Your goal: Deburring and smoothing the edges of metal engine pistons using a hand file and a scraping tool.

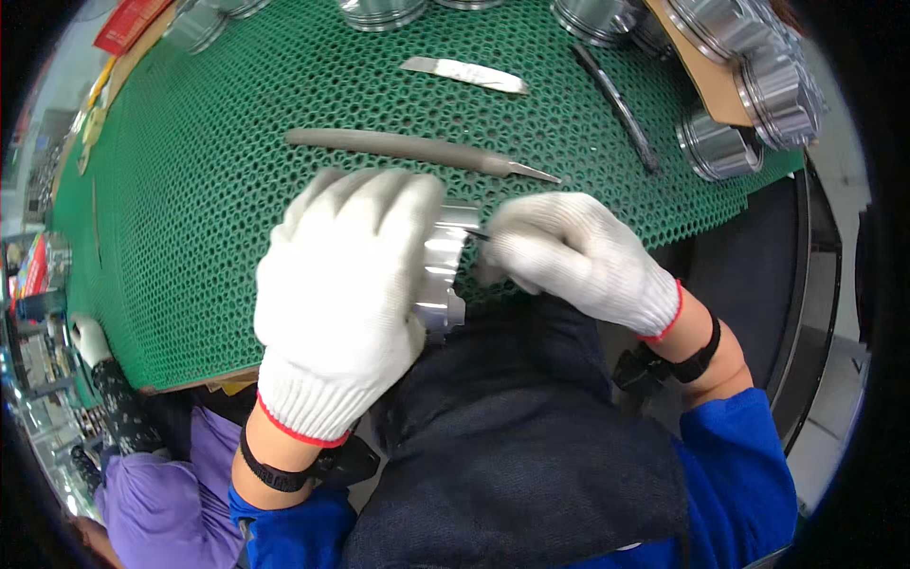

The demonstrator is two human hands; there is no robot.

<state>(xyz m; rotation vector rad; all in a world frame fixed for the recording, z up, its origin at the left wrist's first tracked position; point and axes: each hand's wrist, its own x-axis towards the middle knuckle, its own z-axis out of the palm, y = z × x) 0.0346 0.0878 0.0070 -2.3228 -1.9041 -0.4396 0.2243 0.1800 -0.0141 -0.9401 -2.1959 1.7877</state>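
Note:
In my gloved left hand (343,261) is a shiny metal piston (444,261), held on its side near the table's front edge. The fingers wrap over it and hide most of its body. My gloved right hand (569,251) is closed just to the right of the piston. From its fingertips a thin dark tool (478,234) points at the piston's upper edge; the glove hides the rest, so I cannot tell its kind. Beyond both hands lies a grey file (408,147) with a bare pointed tang.
A green perforated mat (218,123) covers the table. On it lie a white-wrapped blade (469,75) and a slim dark brush (618,109). Several pistons (720,147) stand at the far side and right, by brown cardboard (706,66). A co-worker in purple (171,503) is at left.

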